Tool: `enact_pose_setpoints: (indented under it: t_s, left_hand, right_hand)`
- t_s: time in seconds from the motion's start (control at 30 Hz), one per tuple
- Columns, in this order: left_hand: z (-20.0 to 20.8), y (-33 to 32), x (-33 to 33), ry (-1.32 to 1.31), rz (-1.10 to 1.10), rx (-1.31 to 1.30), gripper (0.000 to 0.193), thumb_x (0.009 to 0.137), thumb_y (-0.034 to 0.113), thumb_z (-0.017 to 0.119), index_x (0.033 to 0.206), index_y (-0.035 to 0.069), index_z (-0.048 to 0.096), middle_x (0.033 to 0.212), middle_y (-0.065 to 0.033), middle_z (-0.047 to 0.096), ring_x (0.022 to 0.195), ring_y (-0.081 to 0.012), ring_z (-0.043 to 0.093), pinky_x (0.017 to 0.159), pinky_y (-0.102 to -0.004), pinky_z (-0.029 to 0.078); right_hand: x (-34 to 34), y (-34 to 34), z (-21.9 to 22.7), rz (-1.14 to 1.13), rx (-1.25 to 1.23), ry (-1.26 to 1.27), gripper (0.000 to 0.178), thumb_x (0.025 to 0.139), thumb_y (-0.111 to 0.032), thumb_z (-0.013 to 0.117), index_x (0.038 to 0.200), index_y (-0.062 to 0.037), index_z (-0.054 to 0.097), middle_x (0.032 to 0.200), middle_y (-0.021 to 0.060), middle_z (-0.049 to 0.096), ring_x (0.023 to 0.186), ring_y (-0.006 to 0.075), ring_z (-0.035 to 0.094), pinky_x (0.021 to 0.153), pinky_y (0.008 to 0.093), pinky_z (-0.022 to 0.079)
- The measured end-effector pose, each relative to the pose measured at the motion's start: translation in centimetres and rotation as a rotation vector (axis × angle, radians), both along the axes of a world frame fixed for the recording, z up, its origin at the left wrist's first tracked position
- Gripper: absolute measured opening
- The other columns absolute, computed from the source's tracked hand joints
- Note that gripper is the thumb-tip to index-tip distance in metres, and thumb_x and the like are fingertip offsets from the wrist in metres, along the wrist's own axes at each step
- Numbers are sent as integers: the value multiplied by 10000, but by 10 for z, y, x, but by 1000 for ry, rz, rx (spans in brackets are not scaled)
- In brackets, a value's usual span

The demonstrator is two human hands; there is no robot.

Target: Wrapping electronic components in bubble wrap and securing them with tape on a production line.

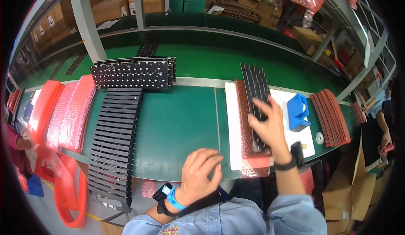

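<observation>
My right hand (272, 127) is spread over a long black circuit board (255, 76), its fingers apart and close to the board's surface; whether they touch it cannot be made out. Beneath the board lies a stack of red bubble-wrap pouches (244, 129), on a white sheet (232, 121). Over the front edge of the green table (177, 125), my left hand (200, 176) hovers with loosely bent fingers, thumb apart, holding nothing visible. A blue tape dispenser (298, 112) stands right of my right hand.
Black slotted boards (114, 138) form a long row at left, with several dotted circuit boards (130, 72) upright behind. Pink bubble-wrap pouches (76, 112) lie farther left. More red pouches (331, 117) and a tape roll (319, 138) are at right. Metal posts (86, 24) rise behind.
</observation>
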State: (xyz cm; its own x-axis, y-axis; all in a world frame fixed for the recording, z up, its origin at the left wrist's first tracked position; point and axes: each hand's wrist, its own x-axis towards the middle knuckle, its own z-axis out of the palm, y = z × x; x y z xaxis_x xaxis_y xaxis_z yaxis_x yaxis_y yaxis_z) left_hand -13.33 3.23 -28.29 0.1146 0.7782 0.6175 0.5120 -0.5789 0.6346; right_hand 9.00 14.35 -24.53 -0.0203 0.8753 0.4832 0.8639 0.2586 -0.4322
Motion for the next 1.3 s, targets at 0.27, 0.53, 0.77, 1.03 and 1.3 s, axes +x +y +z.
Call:
enact_pose_setpoints:
  t_s: [0.27, 0.53, 0.77, 1.03, 1.3]
  left_hand:
    - [15, -27, 38, -27, -118, -31, 197, 769, 39, 672, 965, 21, 691, 1078, -141, 646, 1008, -340, 615, 858, -418, 515]
    - [21, -20, 61, -9, -134, -33, 206, 773, 49, 681, 978, 26, 691, 1099, -144, 642, 1030, -340, 611, 874, -426, 514]
    - [19, -15, 100, 116, -173, -10, 309, 769, 39, 700, 1077, 48, 682, 1198, -131, 627, 1140, -342, 578, 991, -437, 474]
    - [2, -14, 146, 459, -233, -23, 435, 853, 45, 558, 1286, 56, 598, 1347, -115, 558, 1297, -321, 480, 1135, -459, 349]
    - [4, -39, 161, 498, -178, -10, 443, 818, 73, 643, 1261, 95, 632, 1373, -81, 569, 1303, -299, 501, 1120, -462, 373]
  right_hand:
    - [10, -47, -26, -78, -83, -36, 531, 683, -335, 768, 1173, -135, 732, 1380, 392, 439, 1295, 492, 388, 1087, 520, 337]
    - [16, -34, -30, -97, -125, -89, 559, 733, -380, 756, 1235, -143, 696, 1398, 397, 420, 1329, 505, 348, 1091, 537, 317]
    - [52, 31, -8, 13, 22, -43, 622, 858, -503, 677, 1369, -161, 582, 1403, 301, 482, 1256, 466, 498, 1032, 483, 423]
    - [104, 193, 41, 424, -809, -308, 557, 795, -326, 792, 1250, -47, 633, 1184, 158, 655, 1060, 306, 628, 939, 395, 482]
    - [114, 181, 78, 493, -745, -222, 665, 647, -210, 905, 1235, -51, 640, 1119, 131, 665, 1021, 241, 630, 909, 352, 489]
